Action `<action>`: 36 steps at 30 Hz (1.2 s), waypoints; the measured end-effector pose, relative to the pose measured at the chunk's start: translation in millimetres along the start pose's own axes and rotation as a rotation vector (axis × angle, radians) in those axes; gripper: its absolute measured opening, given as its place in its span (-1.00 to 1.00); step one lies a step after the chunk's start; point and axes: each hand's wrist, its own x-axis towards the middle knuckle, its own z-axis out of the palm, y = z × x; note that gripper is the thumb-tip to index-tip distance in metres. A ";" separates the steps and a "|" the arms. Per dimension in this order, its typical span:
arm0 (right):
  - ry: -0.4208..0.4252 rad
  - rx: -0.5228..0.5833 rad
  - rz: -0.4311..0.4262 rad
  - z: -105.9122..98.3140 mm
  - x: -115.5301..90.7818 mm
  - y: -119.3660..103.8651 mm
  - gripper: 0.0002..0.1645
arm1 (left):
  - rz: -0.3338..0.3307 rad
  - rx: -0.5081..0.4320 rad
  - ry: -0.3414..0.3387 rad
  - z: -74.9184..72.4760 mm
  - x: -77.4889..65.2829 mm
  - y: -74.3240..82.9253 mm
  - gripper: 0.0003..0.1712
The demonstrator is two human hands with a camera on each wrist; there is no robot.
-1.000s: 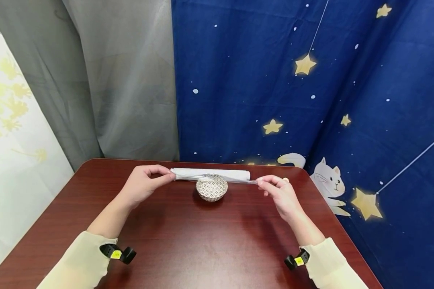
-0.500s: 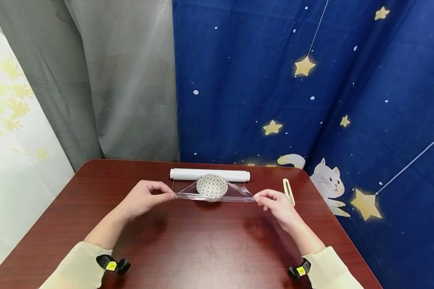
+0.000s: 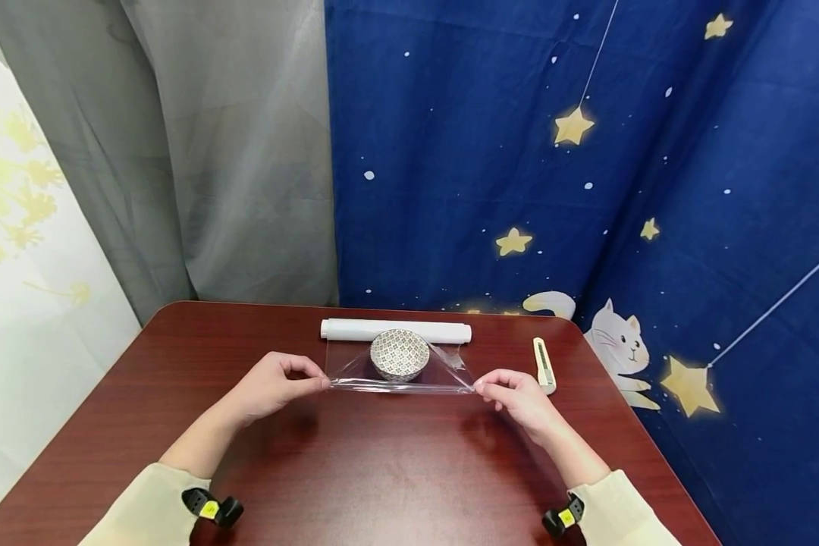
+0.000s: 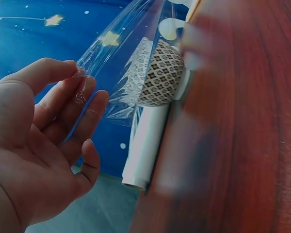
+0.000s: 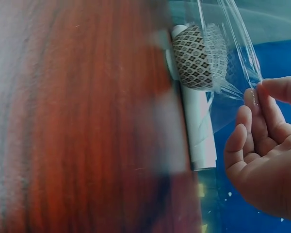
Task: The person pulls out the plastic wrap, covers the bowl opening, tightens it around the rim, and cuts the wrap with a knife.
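Note:
A clear sheet of plastic wrap [image 3: 396, 387] stretches from a white roll [image 3: 355, 330] over a patterned bowl [image 3: 400, 353]. My left hand [image 3: 276, 385] pinches the sheet's near left corner between thumb and forefinger. At the near right corner, my right hand [image 3: 519, 398] pinches it the same way. In the left wrist view the film spreads from the left hand [image 4: 53, 126] across the bowl [image 4: 162, 73]. The right wrist view has the right hand [image 5: 269, 131] holding the film's edge, with the bowl [image 5: 194, 58] partly behind it.
A cream box cutter [image 3: 544, 367] lies on the dark red table [image 3: 396, 470], right of the roll and beyond my right hand. A grey curtain [image 3: 246, 152] and a blue starry curtain [image 3: 450, 152] hang behind the table's far edge.
Both hands have drawn the plastic wrap's edge toward me, from above the bowl's far side to in front of it. The box cutter, mostly hidden before, now shows.

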 end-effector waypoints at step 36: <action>0.078 -0.129 0.088 19.4 16.0 25.5 -0.61 | -0.137 0.060 0.151 30.3 5.4 -28.5 -0.68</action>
